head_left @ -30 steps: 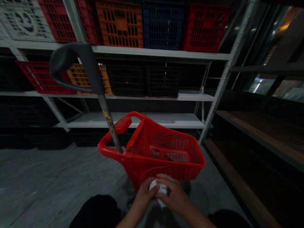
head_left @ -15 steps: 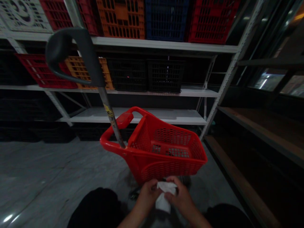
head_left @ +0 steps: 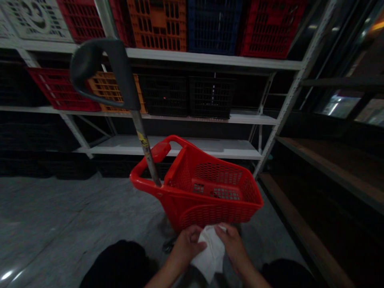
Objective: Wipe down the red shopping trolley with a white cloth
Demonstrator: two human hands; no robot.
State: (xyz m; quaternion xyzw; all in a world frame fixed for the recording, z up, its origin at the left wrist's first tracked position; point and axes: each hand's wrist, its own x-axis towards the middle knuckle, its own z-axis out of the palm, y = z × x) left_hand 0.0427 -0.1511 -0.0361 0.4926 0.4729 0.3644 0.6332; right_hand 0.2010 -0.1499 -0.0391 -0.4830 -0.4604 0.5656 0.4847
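Note:
My left hand [head_left: 186, 245] and my right hand [head_left: 232, 245] are close together low in the view, both pinching a white cloth [head_left: 211, 256] that hangs down between them. Directly in front of them stands a red plastic shopping cart [head_left: 207, 194] with a mesh basket. Its grey pull handle [head_left: 103, 76] rises on a metal rod at the cart's left end. The hands are just before the cart's near wall and not touching it.
White metal shelving [head_left: 192, 60] behind the cart carries red, orange, blue and black crates [head_left: 159, 24]. A darker wooden shelf unit [head_left: 330, 160] runs along the right. Grey concrete floor [head_left: 60, 224] lies on the left. My dark-clad knees show at the bottom edge.
The white thing was a tight ball between my hands; it has been pulled open into a hanging cloth. The view has shifted slightly, with the cart staying put.

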